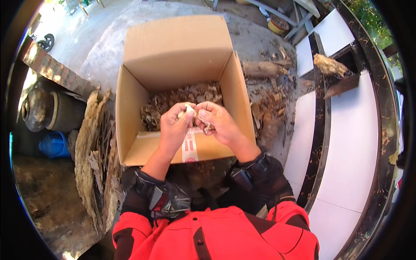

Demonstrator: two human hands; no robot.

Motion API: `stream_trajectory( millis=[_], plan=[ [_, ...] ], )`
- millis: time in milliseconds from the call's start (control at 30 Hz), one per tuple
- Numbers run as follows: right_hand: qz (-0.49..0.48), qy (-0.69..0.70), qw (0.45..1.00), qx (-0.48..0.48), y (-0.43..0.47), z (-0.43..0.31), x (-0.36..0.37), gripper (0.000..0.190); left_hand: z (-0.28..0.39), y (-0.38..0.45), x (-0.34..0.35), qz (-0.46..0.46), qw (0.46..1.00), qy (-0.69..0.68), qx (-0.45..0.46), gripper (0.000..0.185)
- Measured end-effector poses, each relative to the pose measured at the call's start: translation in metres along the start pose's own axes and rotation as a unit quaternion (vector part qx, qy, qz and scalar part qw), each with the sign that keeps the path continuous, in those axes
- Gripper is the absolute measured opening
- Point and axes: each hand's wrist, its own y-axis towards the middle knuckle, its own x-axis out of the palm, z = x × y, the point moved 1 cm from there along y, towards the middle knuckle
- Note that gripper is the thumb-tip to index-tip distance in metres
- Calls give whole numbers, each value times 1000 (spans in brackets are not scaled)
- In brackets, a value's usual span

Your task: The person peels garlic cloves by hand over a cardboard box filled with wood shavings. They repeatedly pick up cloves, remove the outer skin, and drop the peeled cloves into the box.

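An open cardboard box (pixel 178 39) stands before me with brown, dry, flaky pieces (pixel 195 92) lying inside; what they are I cannot tell for certain. Over its near side, both my hands meet at the fingertips. My left hand (pixel 175 125) pinches a small whitish piece (pixel 189 110), possibly a mushroom or a garlic clove. Touching the same spot, my right hand (pixel 217 122) has a thin, pale, stringy bit (pixel 204 123) between its fingers. Printed tape (pixel 189 148) runs down the near flap of the box.
Long pieces of rough bark or wood (pixel 86 156) lean at the left, near a dark glazed jar (pixel 39 110) and a blue plastic container (pixel 54 144). Right of the box lie a log (pixel 263 69) and wood debris. A white-tiled ledge (pixel 347 146) curves along the far right.
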Motion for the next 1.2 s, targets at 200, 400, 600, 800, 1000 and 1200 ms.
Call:
stream_trajectory(
  millis=[200, 400, 600, 800, 1000, 1200],
  plan=[
    [-22, -6, 999, -27, -23, 1, 6, 15, 11, -14, 15, -89, 968, 193, 136, 21],
    [53, -179, 982, -27, -79, -6, 14, 19, 33, -22, 8, -159, 986, 35, 23, 26],
    [-26, -416, 908, -38, -128, 31, 16, 22, 54, -4, -21, 12, 989, -144, -41, 25],
    [-27, -555, 832, -16, -134, 45, 6, 35, 49, -1, -21, -9, 987, -132, -89, 21],
    [47, -47, 995, -79, -80, -11, 18, 46, 42, 17, -10, -23, 982, -106, -156, 15],
    [29, -6, 993, -112, 0, -30, -1, 48, 32, 19, -8, -17, 972, -161, -169, 11]
  ],
)
